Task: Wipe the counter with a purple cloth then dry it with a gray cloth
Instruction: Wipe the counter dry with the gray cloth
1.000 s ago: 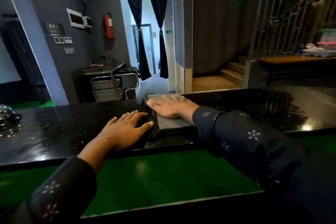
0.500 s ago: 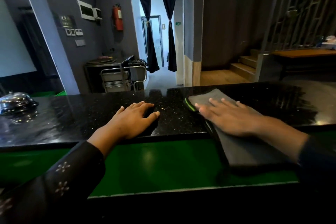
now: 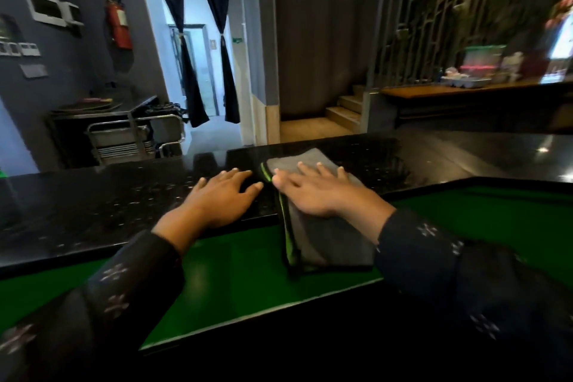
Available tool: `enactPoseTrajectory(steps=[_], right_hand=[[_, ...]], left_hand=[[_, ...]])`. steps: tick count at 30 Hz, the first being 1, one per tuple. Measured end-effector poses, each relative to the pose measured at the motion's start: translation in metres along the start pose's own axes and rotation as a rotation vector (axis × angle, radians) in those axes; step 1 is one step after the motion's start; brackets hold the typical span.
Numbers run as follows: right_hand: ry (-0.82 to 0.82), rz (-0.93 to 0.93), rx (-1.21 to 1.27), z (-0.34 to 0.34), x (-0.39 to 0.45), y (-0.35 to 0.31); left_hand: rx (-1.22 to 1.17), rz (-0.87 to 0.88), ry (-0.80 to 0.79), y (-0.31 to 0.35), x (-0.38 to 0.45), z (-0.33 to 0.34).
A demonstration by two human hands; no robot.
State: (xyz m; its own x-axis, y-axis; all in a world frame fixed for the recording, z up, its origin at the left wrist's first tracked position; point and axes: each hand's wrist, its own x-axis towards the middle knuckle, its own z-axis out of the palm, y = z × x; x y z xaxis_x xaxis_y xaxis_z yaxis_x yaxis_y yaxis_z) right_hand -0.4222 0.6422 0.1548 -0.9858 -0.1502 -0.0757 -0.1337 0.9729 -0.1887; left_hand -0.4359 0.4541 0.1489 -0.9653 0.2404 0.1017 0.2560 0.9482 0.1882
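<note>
Right hand (image 3: 313, 192) presses flat on gray cloth (image 3: 325, 236); overhanging the desk (image 3: 93, 214) edge, it may slip off.

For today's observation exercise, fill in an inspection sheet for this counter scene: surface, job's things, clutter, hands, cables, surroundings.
Surface: black speckled counter, glossy; green lower ledge.
Job's things: gray cloth with green trim, draped over the counter's near edge; purple cloth not seen.
Clutter: nothing seen.
Hands: left hand flat on the counter; right hand flat, pressing the cloth.
Cables: nothing seen.
Surroundings: fire extinguisher, curtained doorway, steps.
</note>
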Motion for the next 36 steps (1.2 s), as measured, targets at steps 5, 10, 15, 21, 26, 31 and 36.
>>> enactPoseTrajectory(steps=[5,10,15,21,26,31,36], right_hand=[[0.041,0.133,0.044,-0.015,-0.001,0.080],[0.037,0.321,0.039,-0.034,0.022,0.107],[0.068,0.230,0.019,-0.015,-0.007,0.092],[0.100,0.230,0.002,-0.007,-0.036,0.106],[0.127,0.256,-0.005,-0.006,-0.026,0.103],[0.107,0.234,-0.004,-0.005,-0.018,0.097],[0.031,0.160,0.024,-0.019,0.002,0.116]], left_hand=[[0.039,0.001,-0.046,-0.004,0.001,0.002],[0.050,-0.003,-0.059,-0.003,0.005,0.001],[0.036,0.002,-0.057,-0.005,0.005,0.002],[0.043,0.020,-0.066,-0.006,0.007,0.003],[0.026,0.025,-0.065,-0.006,0.006,0.002],[0.003,-0.004,-0.058,-0.013,0.003,-0.005],[0.017,-0.095,-0.050,0.032,0.022,-0.012]])
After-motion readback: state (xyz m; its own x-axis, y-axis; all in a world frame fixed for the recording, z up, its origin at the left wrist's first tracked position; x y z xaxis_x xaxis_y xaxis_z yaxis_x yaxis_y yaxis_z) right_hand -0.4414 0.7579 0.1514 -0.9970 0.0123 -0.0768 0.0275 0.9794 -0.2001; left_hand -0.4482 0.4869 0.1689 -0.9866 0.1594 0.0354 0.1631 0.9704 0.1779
